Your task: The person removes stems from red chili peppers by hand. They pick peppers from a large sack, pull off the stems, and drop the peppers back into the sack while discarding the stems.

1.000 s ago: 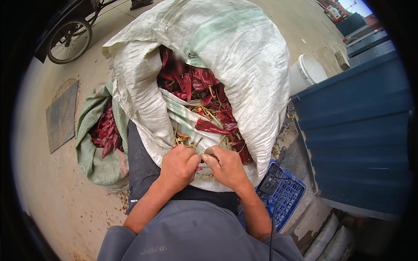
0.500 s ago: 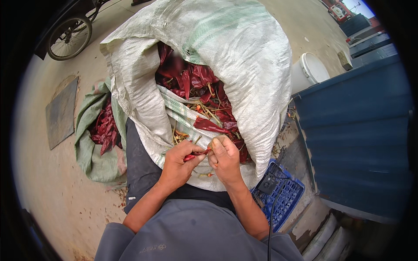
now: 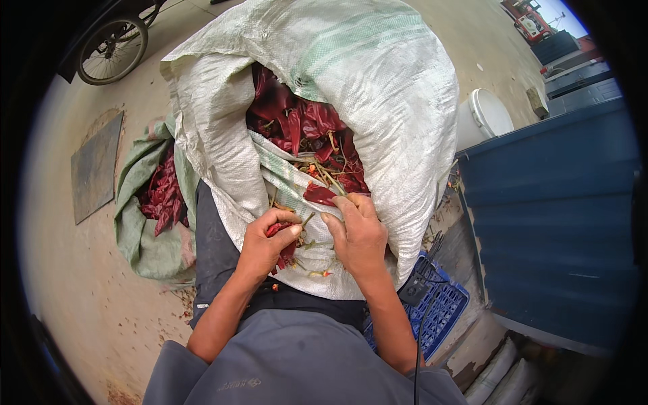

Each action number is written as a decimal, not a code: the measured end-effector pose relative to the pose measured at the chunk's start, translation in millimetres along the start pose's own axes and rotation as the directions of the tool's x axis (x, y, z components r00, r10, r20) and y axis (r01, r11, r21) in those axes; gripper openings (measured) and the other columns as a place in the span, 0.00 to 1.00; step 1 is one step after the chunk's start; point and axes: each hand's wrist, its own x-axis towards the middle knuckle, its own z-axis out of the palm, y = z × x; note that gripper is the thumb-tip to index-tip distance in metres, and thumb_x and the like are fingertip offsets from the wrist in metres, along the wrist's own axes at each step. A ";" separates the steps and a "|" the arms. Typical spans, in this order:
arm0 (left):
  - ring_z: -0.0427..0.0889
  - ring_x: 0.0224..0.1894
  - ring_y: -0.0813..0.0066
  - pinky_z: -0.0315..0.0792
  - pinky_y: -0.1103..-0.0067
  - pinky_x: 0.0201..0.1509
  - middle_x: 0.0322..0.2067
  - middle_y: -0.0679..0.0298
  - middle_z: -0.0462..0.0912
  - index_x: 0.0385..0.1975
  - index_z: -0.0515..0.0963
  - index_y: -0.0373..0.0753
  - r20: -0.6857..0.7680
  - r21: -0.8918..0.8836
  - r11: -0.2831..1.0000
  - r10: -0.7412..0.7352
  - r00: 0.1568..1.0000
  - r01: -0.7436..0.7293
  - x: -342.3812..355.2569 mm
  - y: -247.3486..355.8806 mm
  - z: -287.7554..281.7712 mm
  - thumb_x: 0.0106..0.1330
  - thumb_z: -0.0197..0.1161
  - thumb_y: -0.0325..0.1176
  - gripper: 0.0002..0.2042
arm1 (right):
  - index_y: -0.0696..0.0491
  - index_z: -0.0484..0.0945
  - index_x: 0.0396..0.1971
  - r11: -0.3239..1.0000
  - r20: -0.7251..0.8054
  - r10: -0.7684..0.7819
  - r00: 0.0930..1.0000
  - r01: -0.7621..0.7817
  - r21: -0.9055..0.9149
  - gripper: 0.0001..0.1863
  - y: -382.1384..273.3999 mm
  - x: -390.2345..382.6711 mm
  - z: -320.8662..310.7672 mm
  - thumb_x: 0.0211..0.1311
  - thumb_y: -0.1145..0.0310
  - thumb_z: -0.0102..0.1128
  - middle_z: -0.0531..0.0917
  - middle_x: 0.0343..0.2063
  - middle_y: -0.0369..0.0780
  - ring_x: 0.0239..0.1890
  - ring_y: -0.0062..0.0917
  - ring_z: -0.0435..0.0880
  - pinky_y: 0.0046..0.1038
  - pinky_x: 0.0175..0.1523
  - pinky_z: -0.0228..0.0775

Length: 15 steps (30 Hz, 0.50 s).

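Observation:
A big white woven sack point(image 3: 412, 88) lies open in front of me, with dark red dried chili peppers point(image 3: 317, 118) heaped inside its mouth. My left hand point(image 3: 262, 243) is closed around red dried chili peppers point(image 3: 287, 255), which stick out below the fingers. My right hand point(image 3: 358, 233) reaches over the sack's near fold. Its fingertips lie against the end of a single dried chili pepper point(image 3: 319, 194), and the thumb stands apart from them. Loose stems point(image 3: 327, 177) and orange-red bits lie on the fold between the hands and the heap.
To the left, a green sack point(image 3: 138, 239) holds more red chilies, near a flat grey board point(image 3: 98, 169). On the right are a white bucket point(image 3: 491, 113), a large blue panel point(image 3: 553, 216) and a blue plastic crate point(image 3: 442, 307) with a black cable. A wheeled cart point(image 3: 113, 50) stands far left.
My hands were together over a small red chili piece and have parted. The left drew slightly back, keeping red chilies; the right moved up and right to the chili pepper on the fold.

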 end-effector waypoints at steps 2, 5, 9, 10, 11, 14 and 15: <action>0.76 0.27 0.86 0.71 0.86 0.32 0.28 0.69 0.80 0.40 0.79 0.35 0.015 -0.016 0.998 -0.057 0.998 0.057 -0.3 0.7 -1.2 0.63 0.68 0.28 0.08 | 0.54 0.80 0.41 0.990 0.096 0.072 0.993 -0.060 -0.126 0.14 -0.8 10.5 6.6 0.55 0.68 0.70 0.79 0.39 0.43 0.27 0.37 0.83 0.35 0.32 0.77; 0.74 0.23 0.87 0.69 0.86 0.26 0.27 0.70 0.80 0.40 0.79 0.35 0.004 -0.002 0.999 -0.048 0.999 0.048 -1.6 0.4 -0.2 0.63 0.69 0.29 0.09 | 0.53 0.78 0.34 0.971 0.218 0.103 0.971 -0.051 -0.232 0.09 17.7 7.2 27.7 0.55 0.71 0.69 0.77 0.32 0.42 0.26 0.37 0.83 0.36 0.30 0.75; 0.76 0.31 0.85 0.72 0.85 0.34 0.30 0.69 0.79 0.45 0.80 0.33 -0.059 -0.053 0.998 -0.017 0.998 0.014 1.4 0.4 -1.8 0.60 0.73 0.29 0.15 | 0.53 0.81 0.33 0.995 0.058 0.036 0.998 -0.041 0.091 0.09 -4.5 0.4 15.4 0.52 0.74 0.70 0.80 0.31 0.42 0.28 0.37 0.84 0.35 0.30 0.76; 0.76 0.31 0.85 0.72 0.85 0.34 0.30 0.70 0.79 0.45 0.79 0.33 -0.066 -0.066 0.998 -0.011 0.998 0.006 1.9 2.2 -2.4 0.59 0.73 0.29 0.16 | 0.53 0.81 0.34 0.990 0.047 0.042 0.998 -0.048 0.131 0.09 -10.1 -3.5 14.5 0.51 0.75 0.70 0.81 0.32 0.42 0.28 0.37 0.84 0.35 0.31 0.76; 0.76 0.30 0.85 0.72 0.85 0.34 0.30 0.70 0.78 0.45 0.80 0.34 -0.036 -0.058 0.998 0.004 0.999 -0.006 2.6 3.3 -4.8 0.58 0.74 0.30 0.17 | 0.53 0.81 0.34 0.984 0.036 0.049 0.998 -0.055 0.171 0.10 -15.4 -7.2 14.9 0.51 0.75 0.70 0.81 0.33 0.42 0.29 0.37 0.84 0.35 0.32 0.76; 0.76 0.30 0.85 0.71 0.85 0.34 0.31 0.71 0.79 0.42 0.81 0.36 0.004 -0.033 0.997 0.065 0.998 -0.065 1.2 2.2 0.6 0.58 0.74 0.30 0.14 | 0.54 0.81 0.37 0.967 0.013 0.041 0.999 -0.043 0.251 0.12 -21.5 -19.6 23.1 0.50 0.77 0.69 0.82 0.34 0.42 0.30 0.37 0.85 0.34 0.33 0.77; 0.76 0.29 0.85 0.71 0.84 0.32 0.31 0.71 0.79 0.39 0.81 0.37 0.019 0.000 0.999 0.036 0.999 -0.036 -0.7 7.3 -1.8 0.59 0.73 0.32 0.11 | 0.54 0.81 0.37 0.964 0.010 0.035 0.999 -0.036 0.264 0.12 -24.7 -21.1 27.0 0.50 0.77 0.69 0.82 0.33 0.43 0.30 0.37 0.85 0.34 0.33 0.77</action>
